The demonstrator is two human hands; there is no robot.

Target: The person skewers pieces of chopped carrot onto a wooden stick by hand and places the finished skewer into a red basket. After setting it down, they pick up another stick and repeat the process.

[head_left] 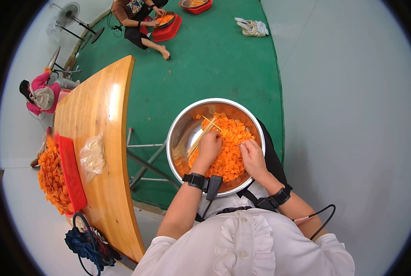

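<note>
A steel bowl (180, 124) rests on my lap, holding many orange cubes (228, 163) and a bundle of thin wooden sticks (196, 143) on its left side. Over the middle of the bowl is my left hand (210, 146), its fingers curled near the cubes and sticks; what is between its fingertips is too small to tell. My right hand (254, 158) is at the bowl's right side above the cubes, fingers pinched together, and anything in them is hidden. One stick lies crosswise above my left hand.
Left of me stands a wooden table (109, 170) bearing a red basket (72, 172), orange pieces and a plastic bag (92, 156). Metal legs show beside it. Two people sit farther off, one by a red tray (168, 31). Shoes (252, 27) lie on the green floor.
</note>
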